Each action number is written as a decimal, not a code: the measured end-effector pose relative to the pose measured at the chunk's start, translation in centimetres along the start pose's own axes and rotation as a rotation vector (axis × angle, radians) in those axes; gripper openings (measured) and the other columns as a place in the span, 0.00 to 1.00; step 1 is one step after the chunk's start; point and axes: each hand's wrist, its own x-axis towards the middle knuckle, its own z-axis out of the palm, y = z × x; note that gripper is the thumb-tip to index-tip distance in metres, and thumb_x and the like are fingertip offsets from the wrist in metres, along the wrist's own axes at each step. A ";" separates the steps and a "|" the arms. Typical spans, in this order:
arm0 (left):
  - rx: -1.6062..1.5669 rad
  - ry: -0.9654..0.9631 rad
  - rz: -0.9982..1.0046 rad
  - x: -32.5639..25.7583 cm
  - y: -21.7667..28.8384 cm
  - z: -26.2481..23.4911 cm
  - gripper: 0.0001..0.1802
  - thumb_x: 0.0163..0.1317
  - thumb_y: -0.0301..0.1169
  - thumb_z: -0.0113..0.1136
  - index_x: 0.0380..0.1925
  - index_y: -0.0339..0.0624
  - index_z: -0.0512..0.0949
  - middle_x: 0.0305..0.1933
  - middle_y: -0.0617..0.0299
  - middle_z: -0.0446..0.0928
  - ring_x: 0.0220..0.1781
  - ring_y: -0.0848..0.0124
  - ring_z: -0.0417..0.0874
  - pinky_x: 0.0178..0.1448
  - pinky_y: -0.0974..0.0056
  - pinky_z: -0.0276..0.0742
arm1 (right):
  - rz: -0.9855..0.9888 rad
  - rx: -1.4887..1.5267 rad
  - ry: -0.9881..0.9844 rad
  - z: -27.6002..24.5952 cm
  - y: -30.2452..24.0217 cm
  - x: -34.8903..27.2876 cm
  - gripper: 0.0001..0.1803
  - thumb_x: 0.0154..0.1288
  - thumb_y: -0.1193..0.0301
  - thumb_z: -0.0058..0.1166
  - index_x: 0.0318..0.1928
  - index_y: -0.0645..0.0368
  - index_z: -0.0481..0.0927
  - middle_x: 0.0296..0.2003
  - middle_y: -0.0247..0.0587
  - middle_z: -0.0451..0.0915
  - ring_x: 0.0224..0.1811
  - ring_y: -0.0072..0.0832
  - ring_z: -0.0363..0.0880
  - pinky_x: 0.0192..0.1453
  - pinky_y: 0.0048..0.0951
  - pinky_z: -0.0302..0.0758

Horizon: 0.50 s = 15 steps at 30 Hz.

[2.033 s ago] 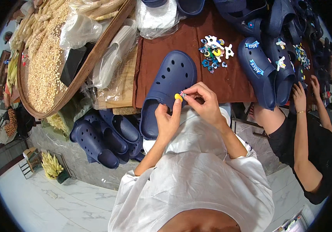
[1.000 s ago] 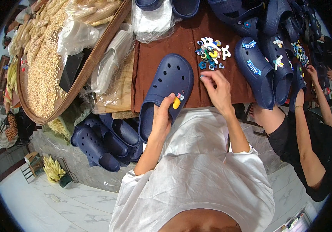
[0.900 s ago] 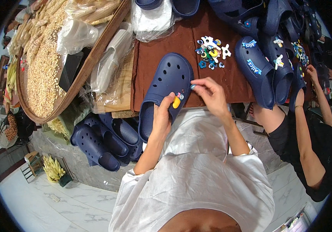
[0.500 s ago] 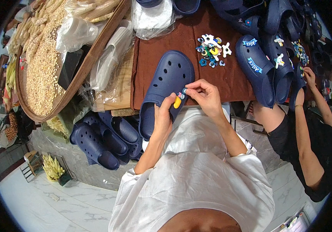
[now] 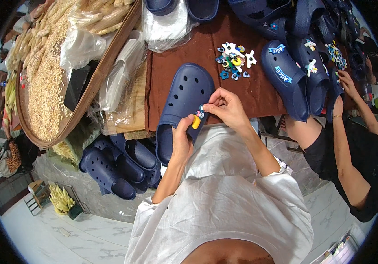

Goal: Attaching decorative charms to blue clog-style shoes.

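A navy blue clog [image 5: 188, 90] with round holes lies tilted at the table's near edge, its toe pointing away. My left hand [image 5: 182, 140] grips its side, with the thumb beside a yellow shoe charm [image 5: 196, 122] on the upper. Close by on the clog sit small pink and blue charms [image 5: 200, 113]. The thumb and fingers of my right hand [image 5: 226, 108] pinch a small blue-and-white charm [image 5: 204, 107] at the clog's right edge. Beyond it lies a pile of loose charms [image 5: 236, 60], white, yellow, blue and green.
Decorated navy clogs [image 5: 286, 83] stand to the right, near a co-worker's hand [image 5: 348, 82] at another clog. A wooden-rimmed tray [image 5: 83, 94] of corn kernels and cobs is at left. Plain navy clogs [image 5: 103, 169] are piled below it. Plastic-wrapped items [image 5: 123, 75] lie beside the tray.
The view has shifted slightly, so the table things sit a little further left. My right hand stays pinched at the clog's edge, the charm now closer against the upper.
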 end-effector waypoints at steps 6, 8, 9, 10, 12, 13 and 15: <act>-0.041 -0.015 -0.022 0.5 -0.1 -0.4 0.16 0.62 0.33 0.57 0.44 0.31 0.77 0.45 0.55 0.80 0.47 0.67 0.82 0.57 0.64 0.76 | -0.038 0.020 -0.025 0.1 0.4 0.6 0.10 0.59 0.74 0.67 0.35 0.60 0.77 0.30 0.28 0.75 0.30 0.13 0.71 0.35 0.17 0.73; -0.035 -0.003 -0.007 0.5 -0.1 -0.3 0.17 0.62 0.34 0.57 0.44 0.30 0.77 0.46 0.55 0.80 0.47 0.68 0.82 0.57 0.64 0.76 | -0.119 -0.001 0.001 0.6 0.8 -0.1 0.09 0.61 0.74 0.65 0.37 0.62 0.77 0.33 0.31 0.74 0.31 0.15 0.73 0.36 0.18 0.74; -0.015 0.001 -0.032 0.5 0.0 -0.2 0.17 0.62 0.34 0.58 0.45 0.30 0.77 0.46 0.55 0.80 0.47 0.67 0.82 0.57 0.64 0.76 | -0.196 -0.024 0.033 0.9 0.9 -0.5 0.08 0.63 0.75 0.63 0.39 0.63 0.77 0.37 0.34 0.74 0.33 0.16 0.74 0.36 0.20 0.75; 0.006 0.005 -0.056 0.5 0.2 -0.2 0.18 0.62 0.34 0.58 0.45 0.30 0.77 0.46 0.55 0.80 0.47 0.67 0.82 0.57 0.64 0.76 | -0.202 -0.022 0.028 1.0 0.8 -0.9 0.08 0.63 0.75 0.63 0.39 0.63 0.77 0.37 0.34 0.74 0.33 0.16 0.74 0.36 0.20 0.75; -0.011 -0.004 -0.058 0.6 0.5 -0.2 0.18 0.62 0.33 0.59 0.46 0.30 0.77 0.45 0.55 0.80 0.48 0.66 0.82 0.58 0.63 0.77 | -0.177 -0.119 0.039 0.8 0.7 -1.8 0.07 0.66 0.75 0.59 0.41 0.64 0.76 0.41 0.38 0.72 0.36 0.21 0.77 0.38 0.23 0.77; 0.006 -0.022 -0.072 0.7 0.7 -0.3 0.20 0.60 0.30 0.60 0.51 0.30 0.73 0.48 0.55 0.79 0.50 0.67 0.81 0.59 0.64 0.77 | -0.213 -0.130 0.048 0.6 0.8 -2.0 0.06 0.67 0.75 0.58 0.41 0.64 0.77 0.40 0.38 0.73 0.37 0.23 0.78 0.38 0.24 0.77; 0.023 -0.047 -0.085 0.5 1.2 -0.3 0.25 0.59 0.26 0.60 0.56 0.31 0.69 0.52 0.55 0.77 0.52 0.68 0.80 0.60 0.65 0.76 | -0.265 -0.256 0.109 -0.6 0.3 -1.8 0.05 0.67 0.75 0.57 0.41 0.64 0.78 0.39 0.38 0.74 0.37 0.24 0.78 0.39 0.24 0.78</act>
